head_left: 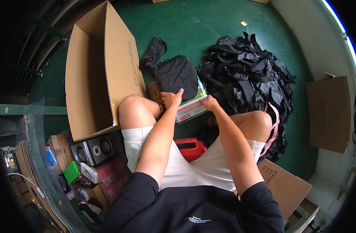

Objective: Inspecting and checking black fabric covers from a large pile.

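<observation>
A flat white-and-green box lies tilted between my knees, with a piece of thin black fabric over its far part. A tail of the fabric trails off to the far left. My left hand is closed at the fabric's near left edge, its thumb on the fabric; some fingers are hidden. At the box's right corner, my right hand grips the edge, thumb on top and the other fingers mostly hidden. Just right of the box spreads a large heap of black fabric pieces.
A tall open carton stands at my left, beside my knee. Between my thighs sits a red stool or container. Other cartons lie at the right and lower right. Shelves with boxes fill the lower left.
</observation>
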A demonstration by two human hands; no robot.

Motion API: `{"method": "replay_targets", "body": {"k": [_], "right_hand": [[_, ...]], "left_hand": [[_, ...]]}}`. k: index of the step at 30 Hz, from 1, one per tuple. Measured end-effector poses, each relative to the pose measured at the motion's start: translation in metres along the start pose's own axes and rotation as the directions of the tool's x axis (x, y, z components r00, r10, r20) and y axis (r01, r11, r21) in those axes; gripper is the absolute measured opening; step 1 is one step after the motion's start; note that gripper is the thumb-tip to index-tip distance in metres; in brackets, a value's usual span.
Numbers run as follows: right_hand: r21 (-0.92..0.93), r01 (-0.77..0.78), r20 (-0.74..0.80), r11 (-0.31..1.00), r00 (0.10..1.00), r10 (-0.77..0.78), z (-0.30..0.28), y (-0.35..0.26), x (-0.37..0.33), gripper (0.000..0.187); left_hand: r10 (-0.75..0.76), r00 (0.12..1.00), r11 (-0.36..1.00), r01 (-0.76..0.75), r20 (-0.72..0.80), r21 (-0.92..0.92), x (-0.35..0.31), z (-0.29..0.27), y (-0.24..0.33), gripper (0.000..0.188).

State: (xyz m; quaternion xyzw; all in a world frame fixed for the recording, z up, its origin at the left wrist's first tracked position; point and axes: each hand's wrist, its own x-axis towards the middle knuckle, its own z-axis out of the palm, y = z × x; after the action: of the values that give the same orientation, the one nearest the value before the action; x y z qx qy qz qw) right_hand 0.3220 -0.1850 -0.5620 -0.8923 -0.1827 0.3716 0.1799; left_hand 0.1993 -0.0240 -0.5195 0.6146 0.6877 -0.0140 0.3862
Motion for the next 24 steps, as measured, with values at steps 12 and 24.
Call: {"method": "replay_targets", "body": {"k": [12,24], "right_hand": [[-0.029,-0.379,0.565,0.925,0.758,0.328,0.008,0.0,-0.055,0.07],[0.128,0.609,0.167,0.783,0.765,-0.622,-0.16,-0.101,-0.108,0.038]], "left_hand": [[0.026,0.985,0.939,-0.083,0.172,0.333,-0.031,-0.012,-0.019,0.104],[0.365,0.906,0.92,-0.315,-0.215,0.235,0.11,-0.018,0.059,0.033]]}}
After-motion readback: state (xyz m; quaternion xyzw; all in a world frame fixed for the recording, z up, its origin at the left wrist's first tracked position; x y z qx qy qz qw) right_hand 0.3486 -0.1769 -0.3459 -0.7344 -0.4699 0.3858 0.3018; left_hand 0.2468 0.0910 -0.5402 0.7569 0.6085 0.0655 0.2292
